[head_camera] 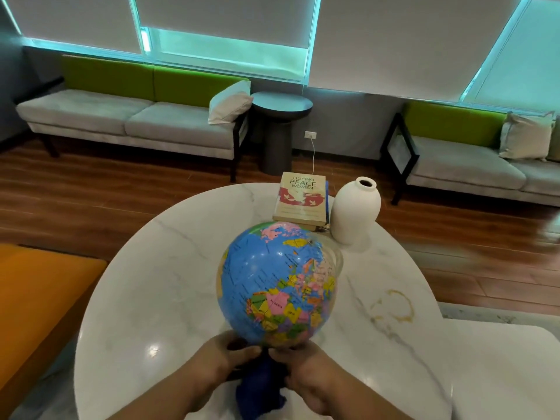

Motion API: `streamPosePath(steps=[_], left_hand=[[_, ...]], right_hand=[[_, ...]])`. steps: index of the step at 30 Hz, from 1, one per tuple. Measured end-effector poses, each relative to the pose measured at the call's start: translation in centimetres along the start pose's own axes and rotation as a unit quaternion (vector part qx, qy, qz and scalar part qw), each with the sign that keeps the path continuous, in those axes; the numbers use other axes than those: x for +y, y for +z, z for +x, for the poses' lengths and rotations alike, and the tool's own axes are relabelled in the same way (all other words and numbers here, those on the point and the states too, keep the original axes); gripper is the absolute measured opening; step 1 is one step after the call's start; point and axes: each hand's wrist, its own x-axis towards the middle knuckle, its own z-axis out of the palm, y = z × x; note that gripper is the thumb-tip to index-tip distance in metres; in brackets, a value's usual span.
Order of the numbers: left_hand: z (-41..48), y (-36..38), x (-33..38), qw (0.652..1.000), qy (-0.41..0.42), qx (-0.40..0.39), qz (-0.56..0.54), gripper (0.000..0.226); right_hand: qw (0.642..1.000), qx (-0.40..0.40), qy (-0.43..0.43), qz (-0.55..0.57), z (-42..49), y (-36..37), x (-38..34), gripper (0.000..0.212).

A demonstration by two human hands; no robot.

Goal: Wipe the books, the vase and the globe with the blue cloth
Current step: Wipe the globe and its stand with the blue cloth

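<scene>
Hiding its base, left hand [225,357] and right hand [307,375] curl fingers under the globe [277,283], blue cloth [260,389] half-covered between them

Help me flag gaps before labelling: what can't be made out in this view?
Head view.
Stand of the globe: hidden behind left hand and right hand.
The blue cloth: mostly covered by both hands; which holds it unclear.
Lower books: under the top book, titles hidden.
Map labels: too small.

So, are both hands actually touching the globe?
Touching. Head view: left hand and right hand both grip the globe at its base, fingers curled under the sphere, blue cloth bunched between them.
</scene>
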Motion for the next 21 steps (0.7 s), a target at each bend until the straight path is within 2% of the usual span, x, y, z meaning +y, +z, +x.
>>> streamPosePath(steps=[3, 4, 6, 8, 9, 12, 13, 15, 17, 19, 20, 21], left_hand=[[0.3, -1.4, -0.6, 0.999, -0.011, 0.042, 0.001, 0.026], [0.2, -2.1, -0.6, 0.998, -0.011, 0.056, -0.001, 0.026], [0.1, -3.5, -0.2, 0.995, 0.004, 0.101, -0.005, 0.019], [0.4, -4.9, 0.4, 0.986, 0.030, 0.165, 0.000, 0.011], [0.7, -5.3, 0.8, 0.980, 0.041, 0.196, 0.014, 0.010], [1.1, -4.5, 1.7, 0.967, 0.070, 0.234, 0.071, 0.012], [1.2, -3.8, 1.7, 0.965, 0.079, 0.229, 0.098, 0.013], [1.5, -2.2, 1.2, 0.958, 0.108, 0.195, 0.183, 0.015], [1.8, -1.0, -0.3, 0.936, 0.160, 0.154, 0.274, 0.025], [2.5, -0.5, -2.0, 0.883, 0.214, 0.145, 0.393, 0.042], [3.0, -0.5, -2.6, 0.860, 0.227, 0.150, 0.431, 0.043], [3.4, -0.7, -2.9, 0.852, 0.225, 0.153, 0.448, 0.039]], right_hand=[[0.998, -0.048, -0.007, -0.037, -0.4, 0.2, -0.6, 0.027], [0.997, -0.030, -0.018, -0.070, -0.4, 0.0, -0.8, 0.028], [0.978, 0.060, -0.053, -0.195, -0.6, -0.5, -1.3, 0.022], [0.916, 0.130, -0.096, -0.367, -0.7, -1.2, -1.7, 0.024], [0.878, 0.131, -0.121, -0.444, -0.7, -1.5, -1.8, 0.029], [0.740, 0.035, -0.142, -0.656, 0.2, -1.8, -1.3, 0.047], [0.712, 0.013, -0.130, -0.690, 0.4, -1.8, -1.1, 0.049], [0.673, 0.001, -0.111, -0.732, 0.6, -1.9, -1.0, 0.048], [0.641, 0.001, -0.111, -0.759, 0.7, -2.1, -1.0, 0.048], [0.628, -0.007, -0.098, -0.772, 0.7, -2.3, -1.1, 0.051], [0.623, -0.010, -0.100, -0.776, 0.9, -2.5, -1.0, 0.053], [0.617, -0.015, -0.090, -0.782, 0.9, -2.5, -1.2, 0.054]])
